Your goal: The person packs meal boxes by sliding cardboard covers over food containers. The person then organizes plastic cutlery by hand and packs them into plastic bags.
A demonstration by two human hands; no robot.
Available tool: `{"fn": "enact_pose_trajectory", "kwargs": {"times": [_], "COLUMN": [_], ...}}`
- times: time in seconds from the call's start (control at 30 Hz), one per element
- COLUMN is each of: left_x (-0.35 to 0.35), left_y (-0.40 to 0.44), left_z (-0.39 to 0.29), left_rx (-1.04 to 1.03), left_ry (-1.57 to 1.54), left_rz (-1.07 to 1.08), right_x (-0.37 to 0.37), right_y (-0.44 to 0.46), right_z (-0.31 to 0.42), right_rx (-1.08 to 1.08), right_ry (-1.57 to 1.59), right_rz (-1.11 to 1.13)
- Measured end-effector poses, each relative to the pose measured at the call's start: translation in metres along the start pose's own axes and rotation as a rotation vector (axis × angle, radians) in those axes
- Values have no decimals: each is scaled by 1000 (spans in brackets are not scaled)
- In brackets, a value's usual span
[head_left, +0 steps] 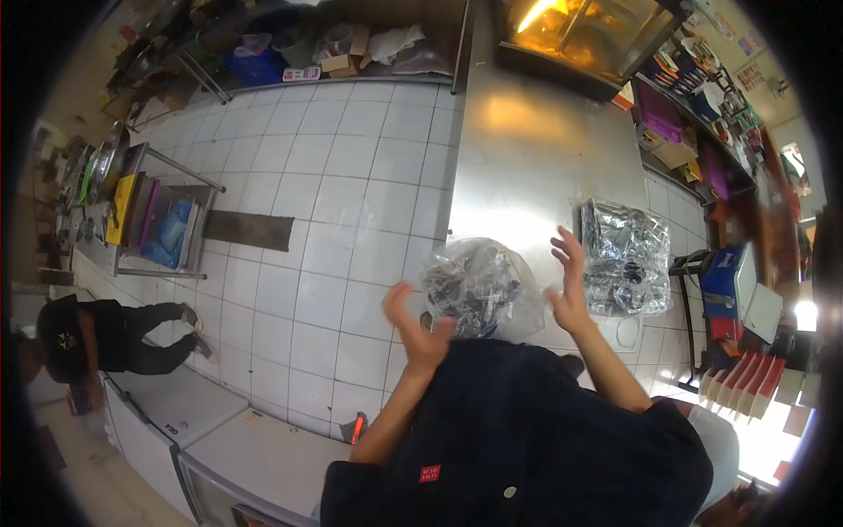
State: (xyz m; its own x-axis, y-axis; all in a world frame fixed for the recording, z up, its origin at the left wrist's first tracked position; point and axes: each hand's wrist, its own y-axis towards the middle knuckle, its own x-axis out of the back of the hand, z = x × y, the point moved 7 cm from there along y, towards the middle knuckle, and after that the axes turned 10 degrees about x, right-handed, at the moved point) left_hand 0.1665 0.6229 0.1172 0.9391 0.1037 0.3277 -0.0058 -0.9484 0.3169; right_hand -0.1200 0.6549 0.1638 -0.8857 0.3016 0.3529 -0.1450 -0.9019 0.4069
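Observation:
A clear plastic bag (pixel 479 285) with dark contents sits at the near end of the steel table, right in front of my body. My left hand (pixel 414 329) is raised at the bag's left side, fingers spread and holding nothing. On the other side, my right hand (pixel 569 281) is also up with its fingers apart, between the bag and a second pack. That plastic-wrapped pack (pixel 623 256) of shiny dark items lies at the table's right edge. What exactly the bag and the pack contain is hard to make out through the glare.
The steel table (pixel 518 176) runs away from me to a lit glass display warmer (pixel 580 35). White chest freezers (pixel 255 457) stand at lower left, near a person in dark clothes (pixel 114 338). A wheeled rack (pixel 167 220) is at left, crowded shelves (pixel 702 114) at right.

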Motion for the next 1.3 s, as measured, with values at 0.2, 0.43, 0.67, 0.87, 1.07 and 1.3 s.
{"fn": "enact_pose_trajectory", "kwargs": {"times": [0.2,0.43,0.67,0.87,1.07,1.3], "left_x": [-72,-12,-32,-23,-20,-127], "left_y": [27,52,58,72,79,11], "left_z": [19,-34,-85,-154,-103,50], "left_rx": [308,556,421,-82,-40,548], "left_ry": [379,-800,-612,117,39,-643], "left_rz": [533,387,521,463,351,593], "right_x": [3,18,-19,-53,-41,-69], "right_y": [2,49,62,41,49,55], "right_z": [-43,-5,53,25,43,28], "right_rx": [180,-270,-46,-80,-166,-230], "right_ry": [-358,850,322,267,497,407], "right_rz": [907,-110,316,479,339,196]}}
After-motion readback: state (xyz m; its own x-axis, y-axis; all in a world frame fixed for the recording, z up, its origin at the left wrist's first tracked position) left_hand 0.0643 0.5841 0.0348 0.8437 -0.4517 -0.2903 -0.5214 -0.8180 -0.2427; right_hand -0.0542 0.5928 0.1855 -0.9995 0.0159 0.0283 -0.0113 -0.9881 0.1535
